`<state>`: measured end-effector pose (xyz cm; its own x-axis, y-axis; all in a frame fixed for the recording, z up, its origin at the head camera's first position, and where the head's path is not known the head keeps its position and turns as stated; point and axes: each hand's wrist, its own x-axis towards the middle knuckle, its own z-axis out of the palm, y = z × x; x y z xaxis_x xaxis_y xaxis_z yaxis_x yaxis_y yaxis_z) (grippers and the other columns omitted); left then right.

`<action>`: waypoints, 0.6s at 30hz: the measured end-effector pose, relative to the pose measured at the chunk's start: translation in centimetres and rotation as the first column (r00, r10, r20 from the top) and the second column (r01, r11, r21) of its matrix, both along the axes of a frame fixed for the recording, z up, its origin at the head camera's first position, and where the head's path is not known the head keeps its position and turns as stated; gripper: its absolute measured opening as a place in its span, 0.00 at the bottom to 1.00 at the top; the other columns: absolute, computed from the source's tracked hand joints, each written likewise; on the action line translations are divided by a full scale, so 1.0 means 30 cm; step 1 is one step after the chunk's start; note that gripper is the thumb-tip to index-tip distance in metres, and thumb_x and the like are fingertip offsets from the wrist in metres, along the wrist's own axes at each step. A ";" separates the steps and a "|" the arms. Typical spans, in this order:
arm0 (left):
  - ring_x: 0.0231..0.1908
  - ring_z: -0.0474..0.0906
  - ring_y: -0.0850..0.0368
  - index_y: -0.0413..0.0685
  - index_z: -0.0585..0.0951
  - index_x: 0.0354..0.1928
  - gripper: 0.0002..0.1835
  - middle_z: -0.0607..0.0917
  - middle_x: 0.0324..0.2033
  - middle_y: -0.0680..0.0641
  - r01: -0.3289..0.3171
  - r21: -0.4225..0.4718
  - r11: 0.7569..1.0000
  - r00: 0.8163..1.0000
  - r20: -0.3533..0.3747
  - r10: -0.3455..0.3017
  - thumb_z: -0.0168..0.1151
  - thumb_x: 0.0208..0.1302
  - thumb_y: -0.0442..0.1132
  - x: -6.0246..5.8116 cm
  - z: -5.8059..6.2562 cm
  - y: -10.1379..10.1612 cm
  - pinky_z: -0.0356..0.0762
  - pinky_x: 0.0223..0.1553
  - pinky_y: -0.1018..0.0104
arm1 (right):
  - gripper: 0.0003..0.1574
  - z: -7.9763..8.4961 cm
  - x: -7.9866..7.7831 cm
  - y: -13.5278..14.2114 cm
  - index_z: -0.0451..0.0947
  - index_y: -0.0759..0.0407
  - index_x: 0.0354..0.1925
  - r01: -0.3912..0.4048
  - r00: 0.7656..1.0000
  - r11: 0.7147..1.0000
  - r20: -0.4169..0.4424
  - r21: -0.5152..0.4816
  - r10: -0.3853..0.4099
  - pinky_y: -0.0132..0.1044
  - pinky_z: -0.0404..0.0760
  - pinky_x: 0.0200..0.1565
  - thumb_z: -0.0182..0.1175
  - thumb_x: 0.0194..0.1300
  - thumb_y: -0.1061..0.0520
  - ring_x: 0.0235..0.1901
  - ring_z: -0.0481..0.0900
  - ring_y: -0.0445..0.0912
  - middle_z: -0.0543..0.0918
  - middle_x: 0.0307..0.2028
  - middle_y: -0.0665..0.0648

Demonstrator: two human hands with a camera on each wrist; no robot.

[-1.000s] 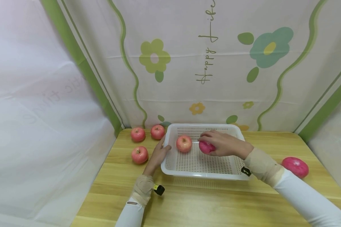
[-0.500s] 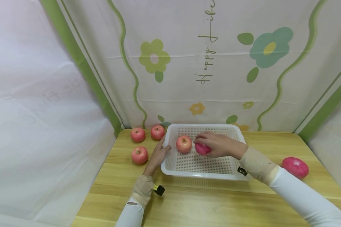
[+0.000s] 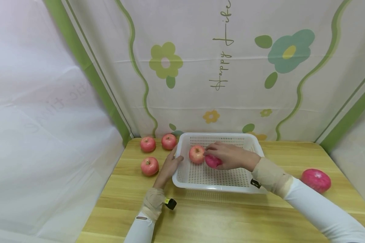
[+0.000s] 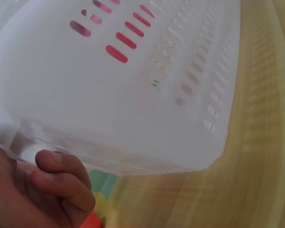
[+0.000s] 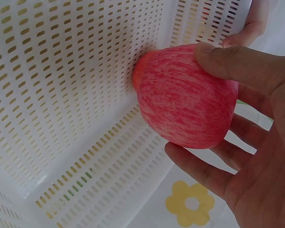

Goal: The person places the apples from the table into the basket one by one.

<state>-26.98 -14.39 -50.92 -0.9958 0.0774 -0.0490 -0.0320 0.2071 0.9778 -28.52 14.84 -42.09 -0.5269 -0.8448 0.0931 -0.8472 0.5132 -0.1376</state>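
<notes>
A white perforated plastic basket (image 3: 222,187) stands on the wooden table. My left hand (image 3: 169,166) grips its left rim; the left wrist view shows the fingers (image 4: 61,183) curled below that rim. Inside the basket, my right hand (image 3: 232,157) holds a dark pink streaked apple (image 5: 185,97), thumb on one side and fingers on the other. Right beside it, toward the basket's left end, sits a lighter red apple (image 3: 196,154). In the right wrist view the held apple partly hides that one, and whether they touch I cannot tell.
Left of the basket lie three pink-red apples: one at the back (image 3: 147,144), another near the basket corner (image 3: 169,141), a third in front (image 3: 149,166). A dark pink fruit (image 3: 316,180) lies at the table's right. Patterned cloth (image 3: 194,84) hangs behind.
My right hand has moved left inside the basket with the dark pink apple, close up to the lighter apple. My left hand has stayed on the rim.
</notes>
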 end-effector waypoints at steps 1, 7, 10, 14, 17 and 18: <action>0.52 0.87 0.30 0.65 0.57 0.85 0.38 0.82 0.61 0.25 0.002 -0.001 1.000 1.000 0.001 -0.002 0.53 0.77 0.40 0.001 0.000 0.000 0.91 0.43 0.45 | 0.34 -0.002 0.000 -0.003 0.81 0.55 0.64 -0.004 1.000 1.000 -0.003 0.001 0.004 0.53 0.85 0.61 0.78 0.61 0.54 0.63 0.79 0.55 0.82 0.64 0.57; 0.52 0.87 0.29 0.68 0.56 0.85 0.38 0.82 0.61 0.26 0.009 -0.011 1.000 1.000 0.004 -0.009 0.52 0.77 0.41 0.002 -0.001 -0.001 0.91 0.42 0.45 | 0.35 -0.010 0.004 -0.020 0.81 0.55 0.65 -0.003 1.000 1.000 -0.013 0.021 0.003 0.52 0.85 0.61 0.78 0.61 0.52 0.65 0.78 0.56 0.81 0.65 0.57; 0.52 0.87 0.29 0.66 0.56 0.86 0.38 0.82 0.61 0.26 0.013 -0.012 1.000 1.000 -0.004 -0.013 0.52 0.77 0.41 0.001 -0.002 -0.003 0.91 0.42 0.46 | 0.36 -0.013 0.005 -0.030 0.80 0.54 0.66 -0.005 1.000 0.999 -0.028 0.034 0.006 0.52 0.86 0.59 0.78 0.62 0.50 0.65 0.78 0.55 0.82 0.65 0.56; 0.52 0.87 0.29 0.64 0.56 0.86 0.38 0.82 0.61 0.26 0.015 -0.012 1.000 1.000 -0.007 -0.015 0.51 0.78 0.41 0.001 -0.002 -0.003 0.91 0.42 0.46 | 0.36 -0.013 0.005 -0.044 0.80 0.53 0.66 -0.008 1.000 0.999 -0.026 0.043 0.009 0.52 0.87 0.58 0.78 0.62 0.50 0.65 0.78 0.55 0.82 0.65 0.55; 0.53 0.87 0.29 0.65 0.56 0.86 0.38 0.82 0.61 0.26 0.010 -0.014 1.000 1.000 0.002 -0.010 0.52 0.78 0.41 0.001 -0.001 -0.002 0.91 0.42 0.46 | 0.36 -0.014 0.003 -0.052 0.80 0.53 0.66 -0.016 0.999 0.999 -0.028 0.042 0.017 0.51 0.86 0.58 0.77 0.62 0.50 0.64 0.79 0.54 0.82 0.65 0.55; 0.53 0.87 0.29 0.66 0.56 0.86 0.38 0.82 0.61 0.26 0.009 -0.015 1.000 1.000 0.003 -0.009 0.52 0.78 0.41 0.002 0.001 -0.002 0.91 0.42 0.45 | 0.36 -0.014 0.002 -0.055 0.80 0.53 0.66 -0.020 0.999 0.999 -0.031 0.040 0.022 0.51 0.86 0.59 0.77 0.62 0.50 0.64 0.79 0.54 0.82 0.65 0.55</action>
<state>-26.92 -14.44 -50.90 -0.9949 0.0854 -0.0534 -0.0333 0.2219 0.9745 -28.46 13.19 -42.51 -0.5065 -0.8590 0.0751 -0.8613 0.4999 -0.0909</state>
